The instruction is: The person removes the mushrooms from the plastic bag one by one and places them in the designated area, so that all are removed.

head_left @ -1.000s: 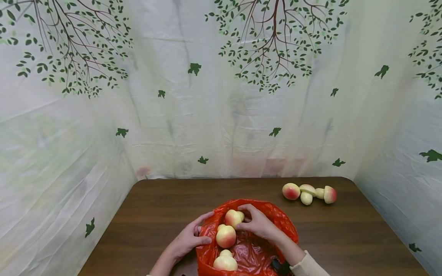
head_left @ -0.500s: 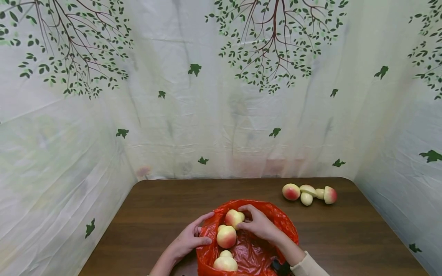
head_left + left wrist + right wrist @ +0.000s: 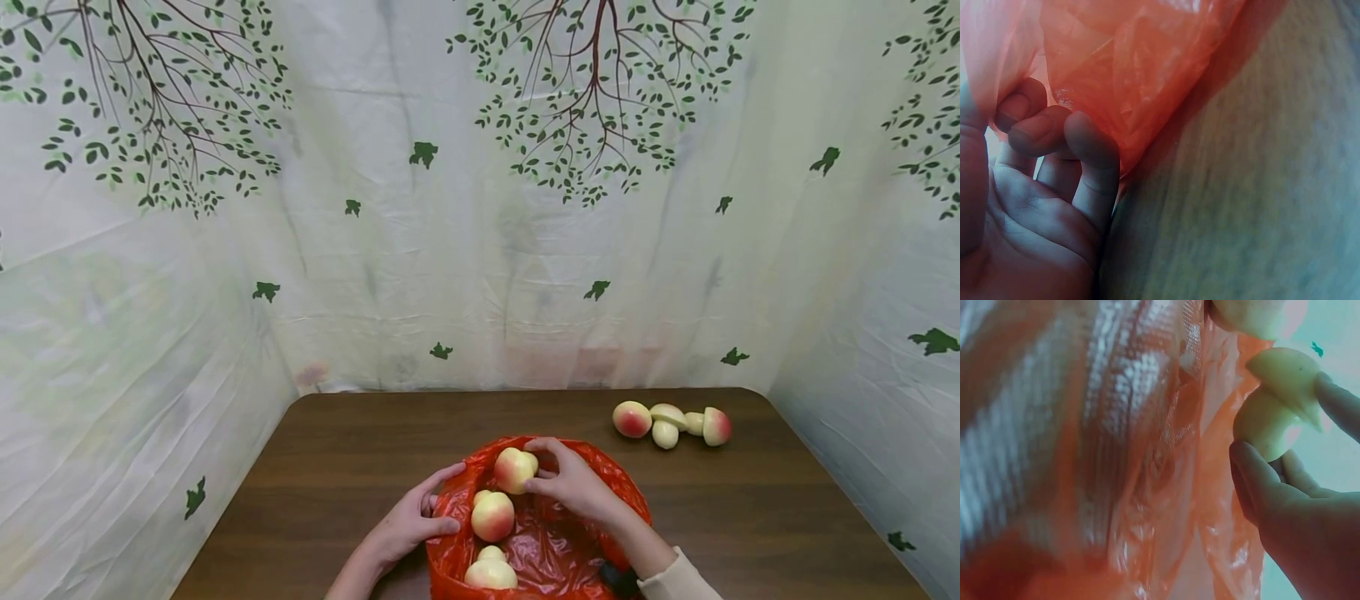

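A red plastic bag (image 3: 551, 542) stands with its mouth wide at the front middle of the table. My left hand (image 3: 408, 517) holds the bag's left rim; in the left wrist view its fingers (image 3: 1094, 147) curl against the thin plastic. With thumb and fingers, my right hand (image 3: 573, 483) pinches a toy mushroom (image 3: 513, 471), cream with a pinkish-red blush, at the bag's far inner side. Two similar mushrooms lie along the left inside: a middle mushroom (image 3: 492, 517) and a nearer, paler mushroom (image 3: 491, 571). The right wrist view shows the pinched mushroom's cap and stem.
Three more mushrooms lie in a row at the back right: a left one (image 3: 632, 419), a middle one (image 3: 666, 425) and a right one (image 3: 716, 426). They rest on a brown wooden table (image 3: 360, 442). A leaf-printed curtain (image 3: 510, 250) surrounds the table's back and sides.
My right hand has shifted slightly to the right, and the pinched mushroom has moved with it, a little away from the middle mushroom. My left hand has stayed on the bag's rim.
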`<state>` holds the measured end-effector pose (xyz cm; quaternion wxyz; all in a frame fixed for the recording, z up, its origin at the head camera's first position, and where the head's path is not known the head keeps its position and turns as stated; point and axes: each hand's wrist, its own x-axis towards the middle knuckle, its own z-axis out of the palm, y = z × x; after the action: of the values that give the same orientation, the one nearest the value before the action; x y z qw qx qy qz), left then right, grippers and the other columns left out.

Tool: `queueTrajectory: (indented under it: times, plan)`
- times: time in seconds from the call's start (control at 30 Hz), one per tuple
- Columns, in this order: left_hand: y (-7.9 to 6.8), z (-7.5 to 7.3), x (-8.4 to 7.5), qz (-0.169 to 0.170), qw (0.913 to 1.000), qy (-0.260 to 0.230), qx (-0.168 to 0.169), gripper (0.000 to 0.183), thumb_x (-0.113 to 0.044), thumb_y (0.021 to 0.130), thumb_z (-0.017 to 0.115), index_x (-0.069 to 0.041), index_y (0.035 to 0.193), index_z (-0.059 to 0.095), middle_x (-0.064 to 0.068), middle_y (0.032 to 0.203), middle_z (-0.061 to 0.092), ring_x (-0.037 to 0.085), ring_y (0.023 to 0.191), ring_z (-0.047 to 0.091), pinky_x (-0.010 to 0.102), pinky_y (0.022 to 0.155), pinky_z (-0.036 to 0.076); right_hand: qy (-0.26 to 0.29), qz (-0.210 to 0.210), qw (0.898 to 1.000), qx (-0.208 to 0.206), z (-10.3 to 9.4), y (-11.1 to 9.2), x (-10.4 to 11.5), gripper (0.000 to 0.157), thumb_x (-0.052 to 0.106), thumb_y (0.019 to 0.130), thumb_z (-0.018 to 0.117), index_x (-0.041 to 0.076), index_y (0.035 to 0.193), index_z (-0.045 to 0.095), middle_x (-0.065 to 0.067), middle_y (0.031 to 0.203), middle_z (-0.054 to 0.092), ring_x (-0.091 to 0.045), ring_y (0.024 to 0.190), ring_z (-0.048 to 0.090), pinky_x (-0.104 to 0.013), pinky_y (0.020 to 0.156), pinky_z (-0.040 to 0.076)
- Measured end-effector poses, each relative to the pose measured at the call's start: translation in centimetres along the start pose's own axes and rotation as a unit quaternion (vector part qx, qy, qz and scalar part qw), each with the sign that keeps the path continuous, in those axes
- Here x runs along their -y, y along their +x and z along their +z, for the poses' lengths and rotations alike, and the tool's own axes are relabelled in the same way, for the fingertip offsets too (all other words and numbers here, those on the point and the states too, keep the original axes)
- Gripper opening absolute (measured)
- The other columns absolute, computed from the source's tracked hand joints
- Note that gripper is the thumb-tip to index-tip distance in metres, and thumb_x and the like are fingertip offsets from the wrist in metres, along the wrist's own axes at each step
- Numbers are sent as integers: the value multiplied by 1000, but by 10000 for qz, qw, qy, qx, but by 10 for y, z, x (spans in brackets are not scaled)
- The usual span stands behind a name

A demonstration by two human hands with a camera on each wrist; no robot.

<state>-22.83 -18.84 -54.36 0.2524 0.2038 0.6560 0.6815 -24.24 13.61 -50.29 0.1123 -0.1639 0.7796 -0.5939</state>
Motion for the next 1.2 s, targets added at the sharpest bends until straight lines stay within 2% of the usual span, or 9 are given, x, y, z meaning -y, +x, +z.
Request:
queueTrajectory:
  times: [0.23, 0.5, 0.77, 1.07, 1.2]
  plan:
    - [0, 0, 1, 3, 10000, 26, -11, 84, -9, 101, 72, -7, 169, 23, -3, 85, 75, 9, 79, 78, 30, 76, 66, 37, -34, 10000, -71, -11, -7, 5, 63, 21, 96, 80, 1, 148, 50, -25, 154, 50, -52, 143, 52, -55, 114, 52]
    - [0, -2, 0, -8, 9999, 106, -38, 84, -9, 101, 72, -6, 169, 23, -4, 85, 75, 8, 76, 77, 29, 75, 66, 133, -179, 9994, -253, -27, -17, 12, 61, 16, 95, 81, 1, 146, 51, -26, 154, 49, -50, 142, 53, -51, 113, 53]
    - [1, -1, 0, 4, 10000, 68, 15, 85, -8, 101, 72, -6, 169, 22, -5, 83, 74, 7, 75, 77, 28, 74, 66, 47, -188, 9980, -601, -53, -28, 20, 64, 19, 96, 80, 0, 149, 50, -24, 156, 50, -47, 147, 49, -56, 118, 48]
    - [0, 0, 1, 12, 9999, 103, 12, 85, -8, 100, 72, -6, 169, 22, -4, 84, 74, 7, 76, 76, 28, 73, 66, -292, -120, 9945, -999, -80, -41, 22, 64, 15, 98, 77, -2, 152, 47, -25, 157, 48, -47, 149, 46, -57, 119, 46]
    - [0, 0, 1, 7, 10000, 99, 2, 86, -8, 100, 72, -7, 169, 22, -4, 83, 74, 7, 75, 76, 28, 74, 66, -331, -53, 9927, -1162, -91, -46, 20, 64, 15, 99, 76, -4, 152, 45, -26, 156, 48, -47, 146, 48, -47, 116, 52]
